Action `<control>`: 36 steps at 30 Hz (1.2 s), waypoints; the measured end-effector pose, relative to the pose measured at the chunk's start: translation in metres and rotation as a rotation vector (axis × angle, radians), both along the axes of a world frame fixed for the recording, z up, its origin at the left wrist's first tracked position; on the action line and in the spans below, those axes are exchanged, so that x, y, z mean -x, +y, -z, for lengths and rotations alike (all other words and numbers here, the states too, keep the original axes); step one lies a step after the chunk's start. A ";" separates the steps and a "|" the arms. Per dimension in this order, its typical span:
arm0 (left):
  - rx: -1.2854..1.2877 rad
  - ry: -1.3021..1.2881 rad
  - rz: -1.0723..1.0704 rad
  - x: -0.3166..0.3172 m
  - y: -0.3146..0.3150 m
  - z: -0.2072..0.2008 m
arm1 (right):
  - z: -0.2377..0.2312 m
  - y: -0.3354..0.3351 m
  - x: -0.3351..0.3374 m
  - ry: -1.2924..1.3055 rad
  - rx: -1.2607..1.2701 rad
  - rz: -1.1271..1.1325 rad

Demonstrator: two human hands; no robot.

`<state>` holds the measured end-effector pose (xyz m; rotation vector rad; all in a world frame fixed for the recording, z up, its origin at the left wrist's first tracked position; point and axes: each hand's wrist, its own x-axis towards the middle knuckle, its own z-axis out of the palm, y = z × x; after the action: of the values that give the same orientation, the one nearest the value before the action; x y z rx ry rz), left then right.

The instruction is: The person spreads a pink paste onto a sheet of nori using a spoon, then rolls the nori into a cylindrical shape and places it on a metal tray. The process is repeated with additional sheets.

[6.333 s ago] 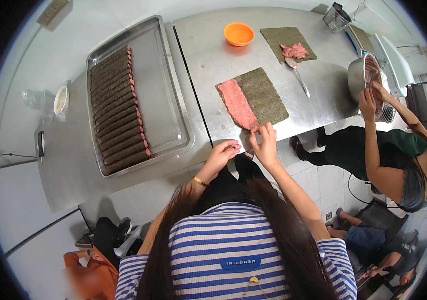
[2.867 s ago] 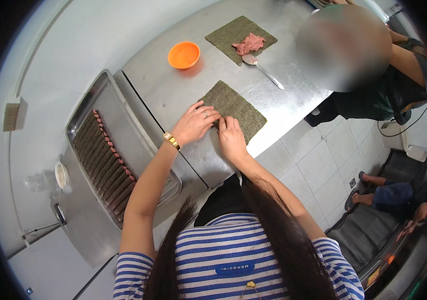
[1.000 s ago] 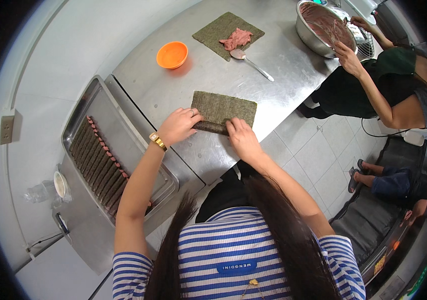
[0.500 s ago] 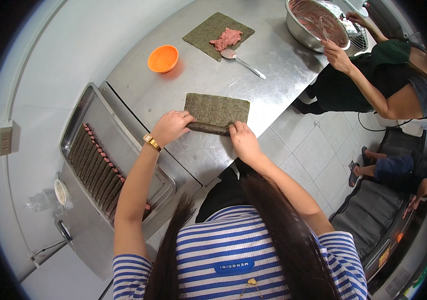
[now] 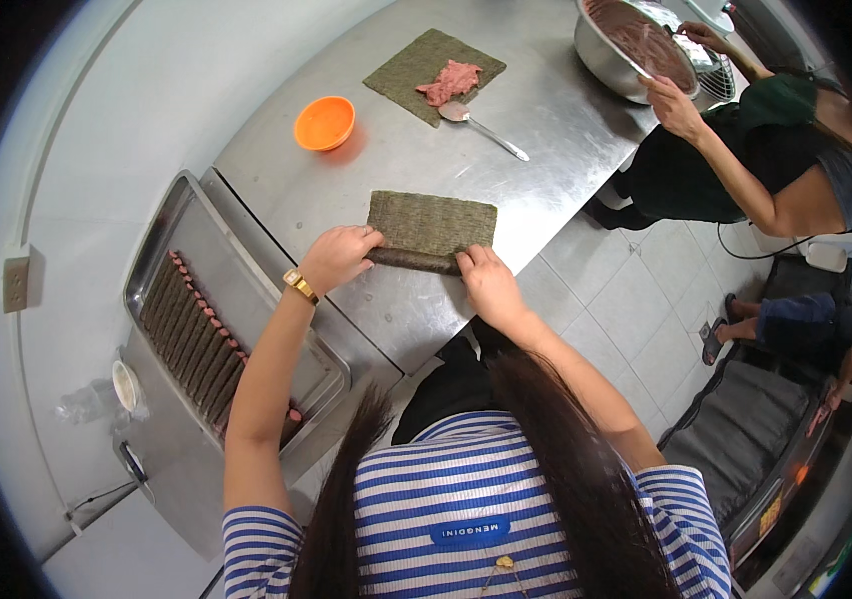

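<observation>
"What is being gripped?"
"A partly rolled seaweed sheet (image 5: 433,222), at the centre of the frame: its rolled lower edge is being pinched narrowly at one end by the left hand (image 5: 340,258), at the other by the right hand (image 5: 490,285)."
"And around it on the counter (image 5: 383,311)?"
"Pink paste (image 5: 449,83) is being carried by a second sheet (image 5: 401,82) at top centre, near a spoon (image 5: 493,137); seaweed rolls (image 5: 189,334) are being held in a metal tray (image 5: 231,270) at left."
</observation>
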<state>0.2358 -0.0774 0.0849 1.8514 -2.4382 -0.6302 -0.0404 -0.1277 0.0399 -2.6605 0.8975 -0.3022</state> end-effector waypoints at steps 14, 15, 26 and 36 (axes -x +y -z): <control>-0.242 0.067 -0.128 -0.006 -0.031 -0.001 | -0.012 0.007 -0.040 -0.084 0.249 -0.226; -0.259 0.062 -0.134 -0.005 -0.032 -0.002 | -0.011 0.006 -0.041 -0.038 0.199 -0.218; 0.041 0.046 -0.059 0.006 -0.019 -0.014 | -0.008 -0.024 -0.051 -0.039 -0.300 -0.073; 0.155 -0.069 -0.011 0.015 -0.017 0.005 | 0.000 -0.011 -0.050 -0.073 0.037 -0.092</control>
<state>0.2210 -0.0948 0.0799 1.8540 -2.4380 -0.3704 0.0092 -0.1391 0.0400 -2.6962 0.7515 -0.3952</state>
